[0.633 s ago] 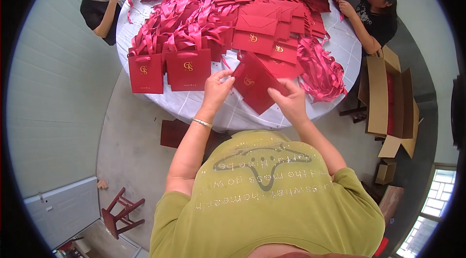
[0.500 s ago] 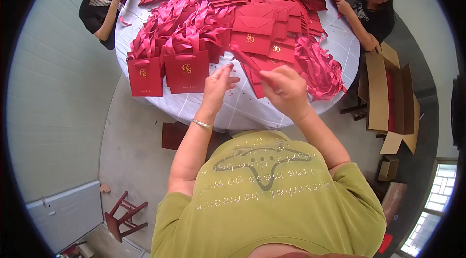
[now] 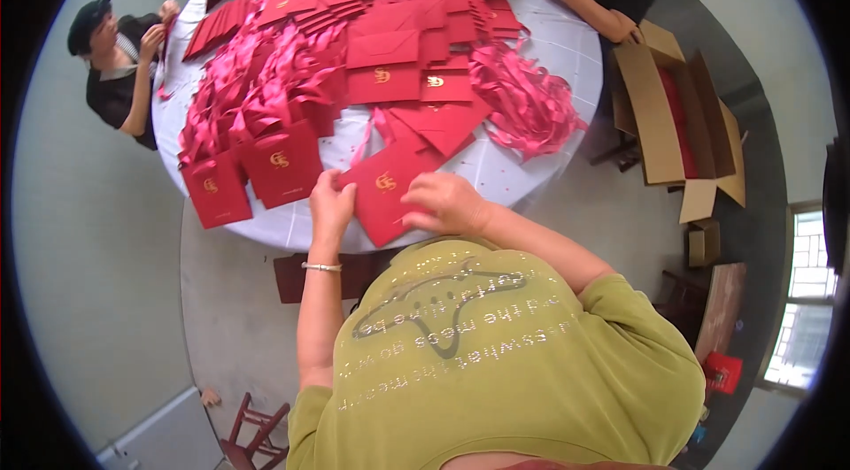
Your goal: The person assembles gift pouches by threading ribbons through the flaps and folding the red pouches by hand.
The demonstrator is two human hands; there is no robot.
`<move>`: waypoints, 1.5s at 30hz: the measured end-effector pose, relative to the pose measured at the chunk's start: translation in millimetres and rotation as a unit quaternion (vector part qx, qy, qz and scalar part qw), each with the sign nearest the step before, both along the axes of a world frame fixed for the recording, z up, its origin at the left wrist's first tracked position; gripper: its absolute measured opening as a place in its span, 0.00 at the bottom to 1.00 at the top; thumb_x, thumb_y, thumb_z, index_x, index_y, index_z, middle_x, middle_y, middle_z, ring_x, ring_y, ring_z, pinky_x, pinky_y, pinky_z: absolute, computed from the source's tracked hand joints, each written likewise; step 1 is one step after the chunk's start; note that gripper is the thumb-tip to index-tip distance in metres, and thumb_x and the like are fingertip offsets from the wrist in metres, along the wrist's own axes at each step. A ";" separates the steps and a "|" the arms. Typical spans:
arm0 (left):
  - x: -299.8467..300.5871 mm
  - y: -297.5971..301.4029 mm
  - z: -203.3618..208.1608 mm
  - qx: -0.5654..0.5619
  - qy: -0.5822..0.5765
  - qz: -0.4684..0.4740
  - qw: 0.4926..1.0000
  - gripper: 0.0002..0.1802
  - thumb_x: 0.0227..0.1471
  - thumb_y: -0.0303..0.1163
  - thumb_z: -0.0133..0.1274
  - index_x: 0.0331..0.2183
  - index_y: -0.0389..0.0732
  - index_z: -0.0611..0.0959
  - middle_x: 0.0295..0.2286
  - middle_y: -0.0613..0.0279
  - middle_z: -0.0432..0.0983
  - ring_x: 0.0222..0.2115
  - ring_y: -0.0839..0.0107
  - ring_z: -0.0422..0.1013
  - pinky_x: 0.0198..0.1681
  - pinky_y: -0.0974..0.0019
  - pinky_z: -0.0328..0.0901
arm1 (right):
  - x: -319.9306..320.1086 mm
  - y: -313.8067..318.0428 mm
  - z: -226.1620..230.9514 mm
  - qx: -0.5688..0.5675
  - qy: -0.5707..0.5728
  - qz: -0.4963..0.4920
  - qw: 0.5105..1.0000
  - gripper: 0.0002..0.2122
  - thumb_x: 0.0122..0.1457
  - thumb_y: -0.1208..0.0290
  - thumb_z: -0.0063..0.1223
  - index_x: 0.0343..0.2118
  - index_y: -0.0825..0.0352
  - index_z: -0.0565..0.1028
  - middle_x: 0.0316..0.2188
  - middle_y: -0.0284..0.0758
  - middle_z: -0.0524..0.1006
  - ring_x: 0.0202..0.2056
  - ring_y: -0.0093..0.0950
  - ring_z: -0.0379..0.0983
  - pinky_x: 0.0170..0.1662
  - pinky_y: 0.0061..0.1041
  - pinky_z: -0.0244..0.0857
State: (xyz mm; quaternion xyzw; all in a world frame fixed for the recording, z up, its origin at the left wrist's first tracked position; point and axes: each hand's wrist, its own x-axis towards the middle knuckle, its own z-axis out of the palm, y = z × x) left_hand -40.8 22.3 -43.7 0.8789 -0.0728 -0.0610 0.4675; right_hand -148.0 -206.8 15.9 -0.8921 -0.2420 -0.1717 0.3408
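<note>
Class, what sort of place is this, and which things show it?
Probably a workroom: red paper bags crowd a round table, loose pink ribbons lie beside them, and an open cardboard box is nearby.

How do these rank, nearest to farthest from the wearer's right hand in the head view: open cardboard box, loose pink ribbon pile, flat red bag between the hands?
From the right hand:
1. Flat red bag: at the fingers, to the hand's left.
2. Pink ribbon pile: ahead and right, on the table.
3. Cardboard box: farther right, beyond the table's edge.
</note>
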 end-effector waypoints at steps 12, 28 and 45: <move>-33.7 -30.1 64.7 0.290 -0.175 -0.035 0.940 0.27 0.41 0.33 0.64 0.43 0.33 0.75 0.43 0.44 0.69 0.46 0.48 0.67 0.50 0.53 0.63 | 21.1 -152.9 -7.6 -0.102 0.095 -0.436 0.889 0.10 0.46 0.63 0.64 0.28 0.63 0.79 0.29 0.37 0.76 0.35 0.38 0.76 0.36 0.37 0.71; -14.3 -38.5 58.6 0.147 -0.260 -0.156 0.942 0.09 0.45 0.23 0.54 0.34 0.36 0.79 0.32 0.52 0.77 0.38 0.52 0.72 0.44 0.54 0.66 | 11.2 -100.6 -9.4 0.186 0.200 -0.222 0.936 0.05 0.51 0.72 0.60 0.24 0.68 0.77 0.27 0.33 0.79 0.28 0.23 0.76 0.30 0.25 0.69; 12.1 -49.7 59.8 0.218 -0.205 -0.239 0.924 0.08 0.45 0.29 0.58 0.32 0.42 0.84 0.29 0.52 0.80 0.34 0.53 0.76 0.38 0.54 0.70 | 37.3 -4.5 -51.9 0.327 0.295 -0.141 0.887 0.07 0.56 0.74 0.58 0.36 0.70 0.78 0.28 0.30 0.80 0.28 0.16 0.73 0.33 0.17 0.69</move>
